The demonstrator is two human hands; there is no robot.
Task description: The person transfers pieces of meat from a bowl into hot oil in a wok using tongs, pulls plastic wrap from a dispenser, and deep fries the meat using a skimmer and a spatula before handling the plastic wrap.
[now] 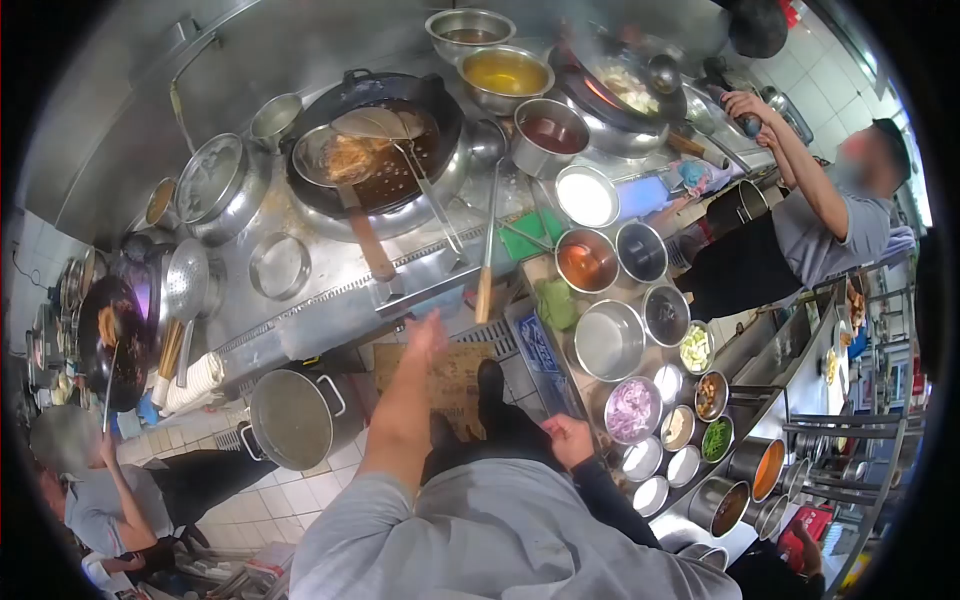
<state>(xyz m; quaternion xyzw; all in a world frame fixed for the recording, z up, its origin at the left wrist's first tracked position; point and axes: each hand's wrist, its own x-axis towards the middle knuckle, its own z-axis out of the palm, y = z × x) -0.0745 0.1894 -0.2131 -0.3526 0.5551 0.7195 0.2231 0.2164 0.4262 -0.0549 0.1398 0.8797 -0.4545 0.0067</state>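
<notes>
Head cam: L hand (428, 335) nr counter (235, 300) edge, R hand (570, 440) at 5 o'clock, grips can't tell; wood-handled strainer (351, 208) w/ food (355, 162) over wok (441, 106), 11 o'clock; step prob. frying, next needs handle grasp.

Table (236, 318): smooth metal, dull sheen. Wok (312, 108): dark metal, matt rim; liquid (389, 192) glossy. Strainer (306, 163): metal mesh, smooth wooden handle (367, 235). Ladle (487, 143): shiny metal, wooden grip (484, 298). Pot (266, 398): dull metal. Shirt (500, 535): matt cloth. Mat (458, 368): matt, cardboard-like. Floor (270, 518): smooth tiles.
</notes>
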